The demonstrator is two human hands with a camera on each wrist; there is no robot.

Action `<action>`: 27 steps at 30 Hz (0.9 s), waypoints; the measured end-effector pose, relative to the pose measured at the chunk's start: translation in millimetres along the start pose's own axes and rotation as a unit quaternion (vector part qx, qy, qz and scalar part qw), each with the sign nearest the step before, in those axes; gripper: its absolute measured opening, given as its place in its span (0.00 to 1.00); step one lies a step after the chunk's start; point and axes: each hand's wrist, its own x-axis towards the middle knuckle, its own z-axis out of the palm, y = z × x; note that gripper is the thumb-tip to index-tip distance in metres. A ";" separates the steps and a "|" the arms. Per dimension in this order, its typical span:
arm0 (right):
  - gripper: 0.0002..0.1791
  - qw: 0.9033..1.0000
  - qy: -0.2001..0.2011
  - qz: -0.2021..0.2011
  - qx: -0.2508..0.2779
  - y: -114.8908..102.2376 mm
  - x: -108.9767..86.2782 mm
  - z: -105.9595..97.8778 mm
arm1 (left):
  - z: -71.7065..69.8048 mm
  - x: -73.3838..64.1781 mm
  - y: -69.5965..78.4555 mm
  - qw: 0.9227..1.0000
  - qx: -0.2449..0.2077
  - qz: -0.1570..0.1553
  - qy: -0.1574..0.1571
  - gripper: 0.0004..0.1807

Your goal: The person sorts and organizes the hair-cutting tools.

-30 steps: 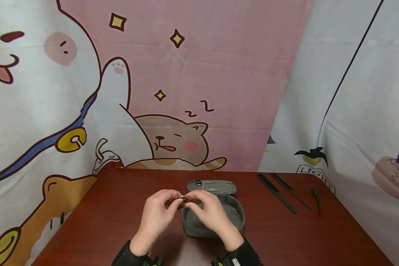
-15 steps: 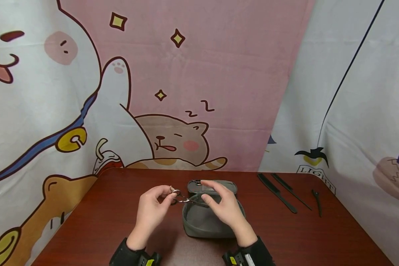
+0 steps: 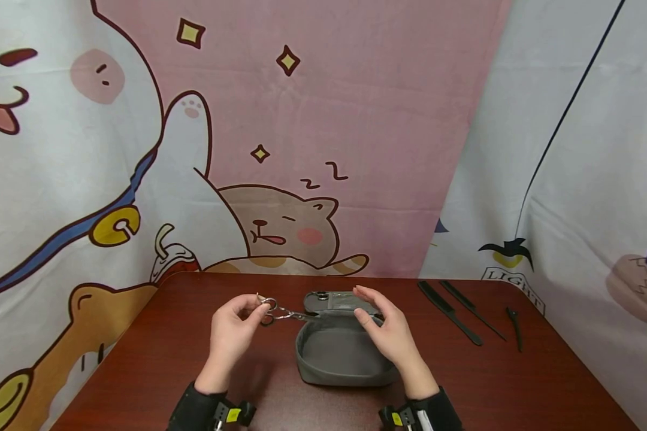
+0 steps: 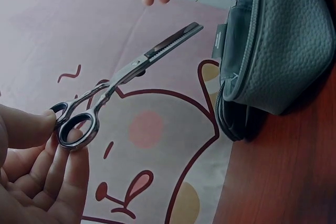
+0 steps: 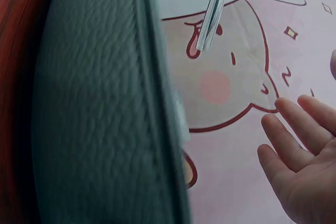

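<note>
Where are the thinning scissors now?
In the head view, the thinning scissors are left of centre, held in the left hand, pointing toward the open grey case.

Right fingers (image 5: 286, 139) outstretched, textured green-grey case (image 5: 100, 98), metal scissor blades (image 5: 211, 14), cartoon-print cloth (image 5: 226, 156) behind

Scissors (image 5: 210, 13) cropped, perhaps blurred, right-wrist view
</note>
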 end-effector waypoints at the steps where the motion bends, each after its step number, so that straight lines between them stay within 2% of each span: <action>1: 0.25 1.000 0.002 0.005 -0.001 2.4 -0.4 -1.7 | -0.6 0.7 -0.9 1.000 -0.004 -0.004 0.000 0.02; 9: 0.25 0.998 0.018 0.060 0.007 24.8 -3.3 -11.8 | -6.8 4.8 -6.9 0.995 -0.065 -0.074 -0.004 0.07; 14: 0.26 0.995 0.004 0.097 0.005 35.6 -3.7 -16.5 | -8.2 7.2 -12.3 0.988 -0.104 -0.113 -0.003 0.08; 19: 0.27 0.991 -0.011 0.131 -0.005 42.6 -0.6 -23.0 | -9.5 10.4 -18.4 0.981 -0.138 -0.133 -0.001 0.10; 27: 0.32 0.982 -0.040 0.182 -0.011 58.2 4.4 -32.5 | -15.7 13.5 -26.9 0.972 -0.180 -0.148 0.015 0.11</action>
